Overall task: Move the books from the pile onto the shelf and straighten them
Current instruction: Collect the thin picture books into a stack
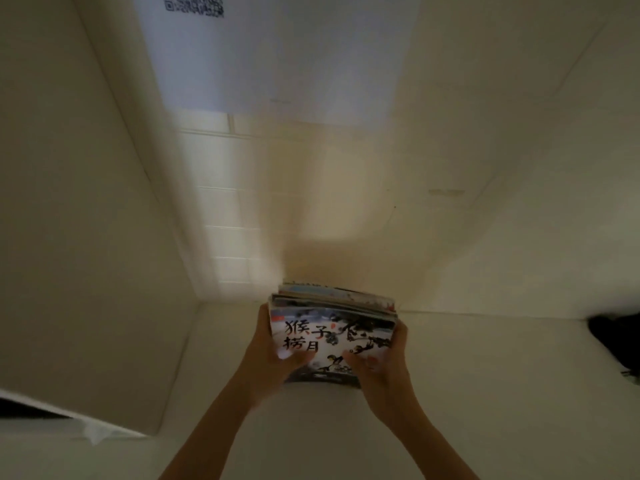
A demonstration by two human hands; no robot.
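Note:
A stack of several thin picture books (332,327) is held in front of me, its top cover printed with black ink-brush characters and dark painted figures. My left hand (273,355) grips the stack's left edge, thumb lying on the cover. My right hand (381,362) grips the right edge, thumb on the cover too. The stack sits low inside a pale shelf compartment, close to the white shelf board (467,368); whether it touches the board I cannot tell. The frame is blurred.
The compartment's pale left wall (79,237) and back panel (381,202) enclose the space. A white sheet with a QR code (270,53) is fixed high up. A dark object (616,330) lies at the shelf's right end.

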